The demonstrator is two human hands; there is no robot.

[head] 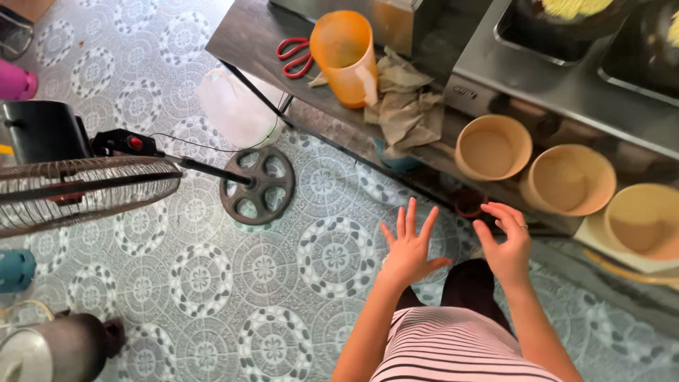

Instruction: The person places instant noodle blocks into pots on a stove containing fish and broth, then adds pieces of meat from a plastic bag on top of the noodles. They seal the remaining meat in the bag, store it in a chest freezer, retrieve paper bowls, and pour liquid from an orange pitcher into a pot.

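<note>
My left hand (410, 244) is held out over the patterned tile floor, fingers spread wide, holding nothing. My right hand (506, 244) hovers beside it with fingers loosely curled and apart, a ring on one finger, also empty. Both hands are just in front of a low metal counter (254, 35). Nearest to my right hand are three tan plastic bowls (493, 147) (571, 179) (645, 221) lined along the counter's lower shelf. An orange plastic jug (344, 56) stands on the counter further back.
Red-handled scissors (293, 56) and a crumpled brown cloth (407, 102) lie by the jug. A standing fan (85, 187) with a round base (258, 185) stands to the left. A clear plastic container (233, 106) sits under the counter. A metal pot (49, 350) sits bottom left.
</note>
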